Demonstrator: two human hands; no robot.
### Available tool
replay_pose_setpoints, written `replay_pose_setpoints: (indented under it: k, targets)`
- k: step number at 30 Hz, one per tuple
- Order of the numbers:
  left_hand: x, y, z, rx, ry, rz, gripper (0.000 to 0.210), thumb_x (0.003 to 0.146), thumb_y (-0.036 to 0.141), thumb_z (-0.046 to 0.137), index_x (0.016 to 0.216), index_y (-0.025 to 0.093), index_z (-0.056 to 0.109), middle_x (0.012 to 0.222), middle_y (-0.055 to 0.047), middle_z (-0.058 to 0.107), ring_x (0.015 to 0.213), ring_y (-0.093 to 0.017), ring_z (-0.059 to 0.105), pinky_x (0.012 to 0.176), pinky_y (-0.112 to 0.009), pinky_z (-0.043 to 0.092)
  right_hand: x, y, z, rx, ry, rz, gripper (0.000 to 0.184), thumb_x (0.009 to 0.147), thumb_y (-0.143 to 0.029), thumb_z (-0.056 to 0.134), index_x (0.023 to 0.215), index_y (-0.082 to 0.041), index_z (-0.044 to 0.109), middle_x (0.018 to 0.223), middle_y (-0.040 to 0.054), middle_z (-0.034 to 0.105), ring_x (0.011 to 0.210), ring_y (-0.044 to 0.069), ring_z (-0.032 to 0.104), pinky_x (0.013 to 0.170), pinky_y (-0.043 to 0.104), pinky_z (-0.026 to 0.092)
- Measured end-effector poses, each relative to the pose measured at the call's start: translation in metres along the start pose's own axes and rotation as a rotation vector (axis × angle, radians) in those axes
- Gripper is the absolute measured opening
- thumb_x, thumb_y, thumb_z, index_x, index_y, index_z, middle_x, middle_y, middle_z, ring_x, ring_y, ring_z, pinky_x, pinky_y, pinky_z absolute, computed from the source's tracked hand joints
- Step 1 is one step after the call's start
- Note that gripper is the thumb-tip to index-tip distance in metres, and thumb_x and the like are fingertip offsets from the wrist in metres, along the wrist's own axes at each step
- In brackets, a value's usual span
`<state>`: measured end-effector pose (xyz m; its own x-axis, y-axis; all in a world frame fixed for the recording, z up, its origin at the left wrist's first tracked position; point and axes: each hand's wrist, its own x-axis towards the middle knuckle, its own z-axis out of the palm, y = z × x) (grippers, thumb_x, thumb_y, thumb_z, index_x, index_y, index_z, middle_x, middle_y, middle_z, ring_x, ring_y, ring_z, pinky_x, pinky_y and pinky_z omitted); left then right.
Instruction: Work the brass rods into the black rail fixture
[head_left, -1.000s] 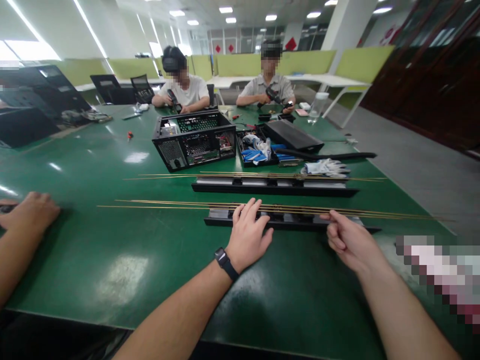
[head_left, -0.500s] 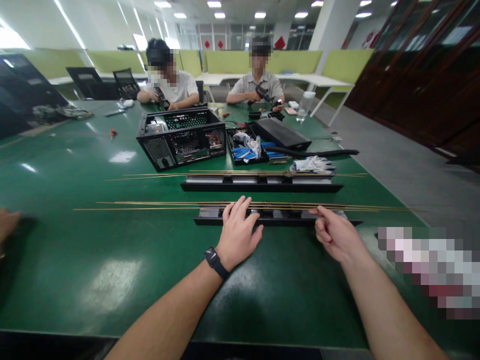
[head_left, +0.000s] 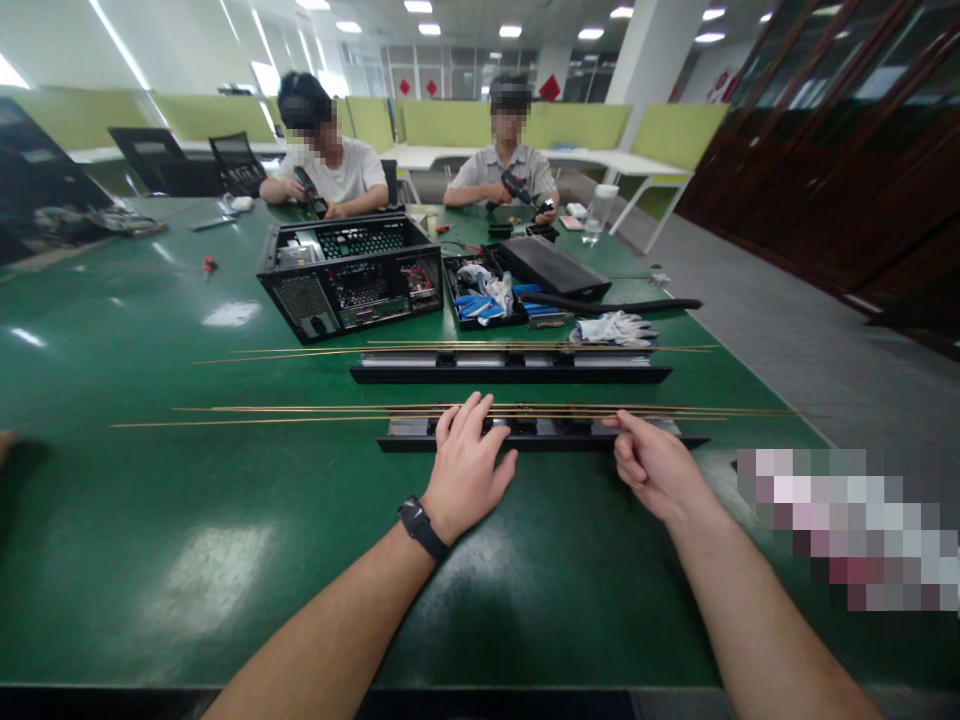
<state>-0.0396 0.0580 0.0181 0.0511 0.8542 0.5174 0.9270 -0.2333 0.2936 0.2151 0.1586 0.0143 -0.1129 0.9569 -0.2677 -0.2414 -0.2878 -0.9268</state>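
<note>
Several long, thin gold-coloured rods (head_left: pixel 270 408) run across the nearer black strip (head_left: pixel 525 443), which has silvery inner faces and black blocks. My left hand (head_left: pixel 469 465), with a dark watch band on its wrist, rests on the rods and strip with its fingers apart. To the right, my right hand (head_left: pixel 654 465) has its fingers curled and its index finger stretched to the lowest rod, seemingly pinching it near the strip's right part; the thumb's contact is partly hidden. Behind lies a second black strip (head_left: pixel 510 375) with more thin rods across it.
An open black computer case (head_left: pixel 349 280) stands behind the strips. Beside it are a black tray with blue-white gloves (head_left: pixel 484 295), a black panel (head_left: pixel 551 265) and another pair of gloves (head_left: pixel 615 328). Two people sit across the green table (head_left: pixel 315 580). A blurred hand shows far left.
The view has shifted, moving the scene slightly left. The lowest rod has slid a little left over the strip. My hands keep nearly the same places; the hand at far left has withdrawn.
</note>
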Motion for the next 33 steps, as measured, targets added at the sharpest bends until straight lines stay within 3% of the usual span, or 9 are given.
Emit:
replay_pose_setpoints:
  k: [33]
  targets:
    - [0.001,0.001,-0.002,-0.002,-0.01,0.0,0.021,0.094,0.03,0.064,0.112,0.024,0.072,0.152,-0.013,0.052,0.149,-0.032,0.04,0.121,-0.056,0.03,-0.009,-0.003,0.011,-0.039,-0.06,0.04,0.04,0.08,-0.05,0.081,0.098,-0.017,0.067,0.047,-0.0073,0.051,0.029,0.004,0.029,0.03,0.015,0.017]
